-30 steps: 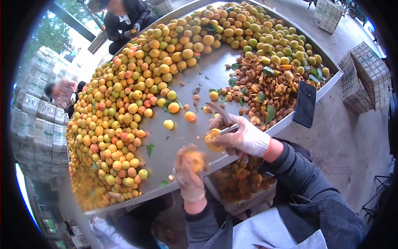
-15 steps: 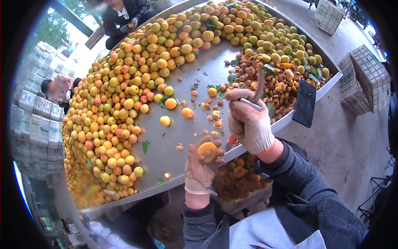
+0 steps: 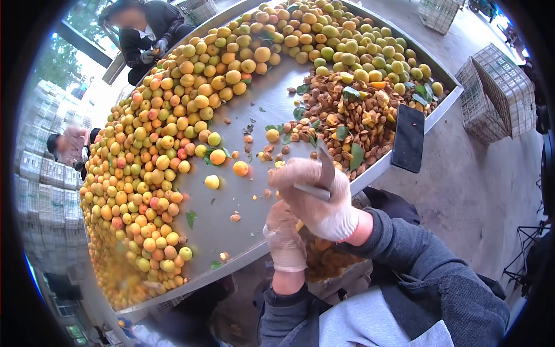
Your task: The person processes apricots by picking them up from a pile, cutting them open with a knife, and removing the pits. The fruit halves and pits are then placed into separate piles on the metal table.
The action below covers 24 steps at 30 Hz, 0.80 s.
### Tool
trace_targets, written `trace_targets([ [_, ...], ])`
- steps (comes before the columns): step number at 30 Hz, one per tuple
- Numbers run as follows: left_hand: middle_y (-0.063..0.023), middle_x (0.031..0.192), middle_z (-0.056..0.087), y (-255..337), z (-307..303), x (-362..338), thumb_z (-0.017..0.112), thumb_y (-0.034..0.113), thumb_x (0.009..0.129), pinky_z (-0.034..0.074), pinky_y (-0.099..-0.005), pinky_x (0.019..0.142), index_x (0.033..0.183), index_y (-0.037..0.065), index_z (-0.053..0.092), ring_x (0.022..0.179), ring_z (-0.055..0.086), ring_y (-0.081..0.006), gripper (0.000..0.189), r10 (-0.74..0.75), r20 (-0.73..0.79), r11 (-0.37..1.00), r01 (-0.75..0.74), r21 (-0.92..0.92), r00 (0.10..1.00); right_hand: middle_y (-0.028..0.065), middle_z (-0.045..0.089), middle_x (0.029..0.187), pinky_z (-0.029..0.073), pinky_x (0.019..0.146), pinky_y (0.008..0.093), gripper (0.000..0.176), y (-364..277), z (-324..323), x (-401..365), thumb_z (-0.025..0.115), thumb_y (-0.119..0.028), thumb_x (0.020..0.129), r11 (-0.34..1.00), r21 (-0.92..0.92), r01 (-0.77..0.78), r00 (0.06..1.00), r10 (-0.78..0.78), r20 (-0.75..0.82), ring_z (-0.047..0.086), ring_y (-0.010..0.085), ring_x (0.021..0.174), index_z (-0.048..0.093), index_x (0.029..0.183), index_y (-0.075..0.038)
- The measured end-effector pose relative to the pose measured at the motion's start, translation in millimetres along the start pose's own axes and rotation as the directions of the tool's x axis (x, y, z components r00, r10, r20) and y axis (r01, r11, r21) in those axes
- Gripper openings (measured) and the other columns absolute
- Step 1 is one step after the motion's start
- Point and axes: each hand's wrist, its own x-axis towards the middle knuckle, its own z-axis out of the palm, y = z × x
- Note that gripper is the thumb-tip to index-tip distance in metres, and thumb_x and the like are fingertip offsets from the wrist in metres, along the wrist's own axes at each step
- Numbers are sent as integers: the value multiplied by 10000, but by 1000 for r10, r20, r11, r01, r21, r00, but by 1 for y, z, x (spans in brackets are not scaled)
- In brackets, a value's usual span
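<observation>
My right hand (image 3: 321,199), in a pale work glove, is closed round a knife (image 3: 325,170) with a curved, brownish blade; a flat metal part of it crosses the knuckles. Directly below it, my left hand (image 3: 284,240), gloved too, is raised with its fingers bent up against the right hand. Those fingertips are covered, so whatever lies in them is hidden. Both hands are over the near rim of the metal table (image 3: 234,270). Beneath them a container of cut apricots (image 3: 326,260) shows in part. Loose apricots (image 3: 240,168) lie beyond the hands.
A large heap of whole apricots (image 3: 153,173) curves round the left and far sides. Apricot pits with leaves (image 3: 332,110) are piled at the right, beside a black phone (image 3: 409,139) on the rim. Plastic crates (image 3: 500,92) stand right. A person (image 3: 144,34) sits across the table.
My right hand has come down and left, over my left hand. The halved apricot seen in my left hand before is now out of sight. The view has shifted slightly.
</observation>
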Motion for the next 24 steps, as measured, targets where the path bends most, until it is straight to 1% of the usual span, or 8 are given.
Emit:
trace_targets([
  [2, -90, 883, 608, 28, 10, -10, 529, 335, 943, 481, -249, 467, 1167, 44, 533, 576, 582, -160, 367, -153, 21, 987, 153, -51, 988, 15, 640, 874, 480, 672, 237, 162, 10, 1, 6, 584, 29, 844, 895, 342, -286, 933, 341, -112, 600, 100, 710, 651, 976, -37],
  [4, -86, 860, 605, 37, 13, -14, 490, 322, 964, 450, -221, 445, 1151, 43, 531, 553, 557, -135, 339, -299, 44, 948, 302, -103, 953, -1, 559, 736, 361, 456, 201, 150, 14, -1, 18, 551, -18, 869, 455, 770, -447, 676, 735, -42, 459, 63, 510, 651, 966, -74],
  [6, -90, 832, 599, 25, 6, -11, 422, 324, 992, 408, -178, 420, 1142, 43, 513, 513, 536, -121, 331, -8, 144, 963, -31, 268, 990, -13, 475, 661, 303, 405, 218, 182, 29, -3, 16, 504, -22, 890, 343, 830, -439, 630, 776, 13, 381, 65, 456, 604, 1029, -85],
  [14, -54, 921, 588, 22, -13, -4, 366, 410, 1003, 403, -165, 493, 1276, 98, 474, 584, 473, -55, 428, -237, 34, 957, 239, -164, 971, -20, 388, 629, 245, 380, 222, 240, 48, 9, 13, 456, -65, 918, 119, 929, -350, 590, 799, 120, 311, 71, 446, 511, 1151, -71],
  [16, -61, 974, 591, 24, -17, 2, 366, 428, 1001, 426, -167, 513, 1297, 95, 464, 623, 511, -64, 456, -174, -116, 976, 156, -150, 978, -13, 454, 653, 305, 390, 227, 245, 44, 0, 16, 524, -92, 898, 372, 818, -439, 740, 667, 94, 409, 81, 487, 548, 1140, -58],
  [17, -72, 1019, 585, 37, -13, 4, 386, 417, 998, 466, -200, 585, 1313, 87, 452, 696, 554, -101, 460, -158, -89, 962, 133, -240, 983, -19, 497, 642, 379, 421, 232, 217, 10, -3, 24, 523, -87, 894, 519, 583, -625, 662, 748, 44, 466, 78, 505, 593, 1099, -90],
  [20, -130, 1179, 529, 42, -12, 4, 422, 386, 994, 460, -324, 832, 1375, 78, 386, 966, 552, -215, 491, -91, -4, 942, 85, -326, 996, 15, 604, 737, 495, 565, 257, 183, 16, 14, 1, 595, -156, 878, 906, -8, -423, 873, 409, 264, 579, 107, 617, 639, 1022, -53],
  [24, -156, 1301, 475, 45, -20, 0, 426, 364, 996, 395, -419, 1025, 1424, 99, 342, 1185, 485, -273, 510, -65, 36, 990, 69, -126, 997, 140, 640, 767, 528, 671, 381, 198, 16, 26, -16, 664, -226, 789, 849, -520, -96, 843, 347, 410, 650, 333, 749, 653, 901, -63],
])
